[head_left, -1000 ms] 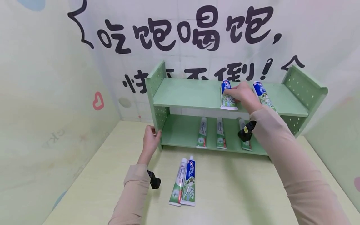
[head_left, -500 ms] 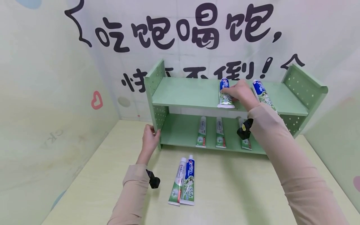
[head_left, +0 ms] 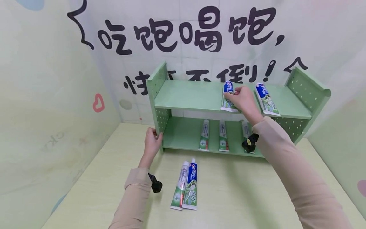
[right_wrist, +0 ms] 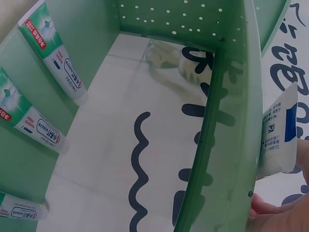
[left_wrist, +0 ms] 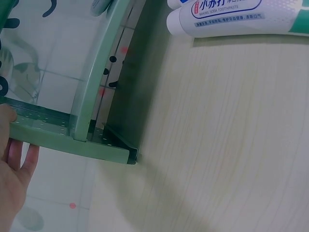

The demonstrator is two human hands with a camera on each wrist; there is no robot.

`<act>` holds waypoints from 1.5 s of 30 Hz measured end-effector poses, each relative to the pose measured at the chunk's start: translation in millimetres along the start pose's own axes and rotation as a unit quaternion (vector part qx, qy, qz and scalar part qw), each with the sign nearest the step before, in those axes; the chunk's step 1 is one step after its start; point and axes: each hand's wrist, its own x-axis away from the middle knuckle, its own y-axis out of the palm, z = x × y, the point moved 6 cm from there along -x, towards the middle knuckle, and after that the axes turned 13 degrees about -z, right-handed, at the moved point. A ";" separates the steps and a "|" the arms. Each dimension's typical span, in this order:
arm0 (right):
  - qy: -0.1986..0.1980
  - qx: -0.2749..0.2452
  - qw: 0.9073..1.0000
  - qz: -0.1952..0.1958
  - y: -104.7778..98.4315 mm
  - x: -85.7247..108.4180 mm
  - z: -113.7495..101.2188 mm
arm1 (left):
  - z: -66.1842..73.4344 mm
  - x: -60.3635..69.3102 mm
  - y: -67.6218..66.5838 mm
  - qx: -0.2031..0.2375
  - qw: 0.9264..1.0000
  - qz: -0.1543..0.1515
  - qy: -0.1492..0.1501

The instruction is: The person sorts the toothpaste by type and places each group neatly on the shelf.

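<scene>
In the head view, my left hand [head_left: 152, 143] grips the left side panel of a green two-tier shelf [head_left: 188, 95], thumb in front and fingers behind. My right hand [head_left: 244, 100] is at the upper tier, pinching a blue, white and green toothpaste tube [head_left: 227, 87] with its cap end toward the wall. The right wrist view shows that tube's white back [right_wrist: 277, 137] just beyond the shelf edge, beside the fingers. To its right lies a matching blue-capped-end tube [head_left: 266, 100]. Lower down, a white-and-green toothpaste tube [head_left: 204, 136] lies left of two similar ones.
On the pale table [head_left: 228, 197] before the shelf lie a white-and-green tube [head_left: 180, 187] and a blue-and-green tube [head_left: 191, 187], touching side by side. A lettered wall [head_left: 183, 57] stands close behind the shelf. My right sleeve [head_left: 294, 165] crosses in front of its right part.
The pinched tube has shifted slightly left along the upper tier. My right hand's fingers have spread a little and its wrist has lowered. The left hand has stayed on the side panel.
</scene>
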 end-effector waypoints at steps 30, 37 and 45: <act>-0.147 -0.098 0.984 0.003 14.3 47.1 -33.1 | -0.8 -1.1 -0.3 0.005 1.000 -0.005 -0.005; -0.157 -0.117 0.980 -0.018 29.4 59.5 -37.2 | -1.0 -1.3 -0.1 0.007 1.000 -0.007 -0.009; -0.158 -0.124 0.978 -0.050 50.4 66.9 -33.2 | -1.4 -1.7 0.6 0.005 1.000 -0.008 -0.011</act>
